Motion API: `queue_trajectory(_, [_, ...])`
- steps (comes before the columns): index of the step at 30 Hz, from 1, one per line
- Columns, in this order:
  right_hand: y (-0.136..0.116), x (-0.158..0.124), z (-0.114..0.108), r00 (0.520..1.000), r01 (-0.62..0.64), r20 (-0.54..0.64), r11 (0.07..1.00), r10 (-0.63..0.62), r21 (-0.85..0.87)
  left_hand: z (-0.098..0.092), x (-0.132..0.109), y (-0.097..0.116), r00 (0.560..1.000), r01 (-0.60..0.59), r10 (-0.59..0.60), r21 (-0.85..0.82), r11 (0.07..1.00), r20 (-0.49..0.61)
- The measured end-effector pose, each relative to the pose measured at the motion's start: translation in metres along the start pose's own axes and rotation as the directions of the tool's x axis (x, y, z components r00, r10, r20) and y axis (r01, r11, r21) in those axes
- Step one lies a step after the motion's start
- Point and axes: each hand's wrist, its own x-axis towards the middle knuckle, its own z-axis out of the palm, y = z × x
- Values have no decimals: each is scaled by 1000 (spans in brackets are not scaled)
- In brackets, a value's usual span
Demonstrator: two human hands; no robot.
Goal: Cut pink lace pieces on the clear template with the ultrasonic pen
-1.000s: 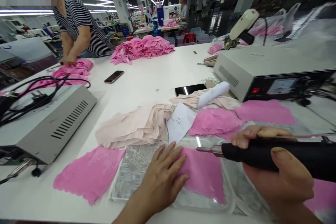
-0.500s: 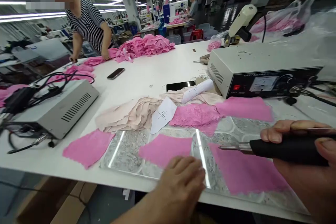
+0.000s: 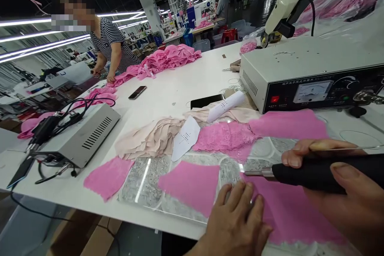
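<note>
In the head view, my right hand (image 3: 339,188) grips a black-handled tool (image 3: 321,171) with a slim metal tip. That tip lies at the upper left corner of a pink fabric piece (image 3: 295,212). Just left of it, my left hand (image 3: 234,220) rests palm down with its fingers spread, on the patterned clear mat (image 3: 147,184) and by the fabric's left edge. Another pink piece (image 3: 192,184) lies flat left of this hand. Beyond are pink lace pieces (image 3: 223,136) and a white paper pattern (image 3: 186,136) with small holes.
A grey control box (image 3: 315,84) with a dial stands at the right, a second grey box (image 3: 90,136) with cables at the left. Beige fabric pieces (image 3: 153,136) and phones lie between. Across the table a person (image 3: 114,44) handles a pink fabric pile (image 3: 171,58).
My left hand has moved right, from the middle pink piece to the right piece's edge, and its fingers have spread. The tool's tip has shifted slightly to the fabric's corner.
</note>
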Motion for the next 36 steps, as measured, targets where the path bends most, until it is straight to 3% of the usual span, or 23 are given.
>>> queue_trajectory(6, [9,0,-4,1000,14,20,997,-15,79,1,-1,1,1000,7,-7,4,1000,1])
queue_trajectory(28, [1,3,11,999,47,28,997,-45,-61,1,-2,1,1000,18,-18,-6,1000,16])
queue_trajectory(32, [0,1,10,1000,22,4,1000,-22,-17,0,-2,2,999,-1,-1,-42,999,-53])
queue_trajectory(36, [2,2,-3,996,38,73,998,-42,59,-5,-3,3,984,-65,51,-76,995,-173])
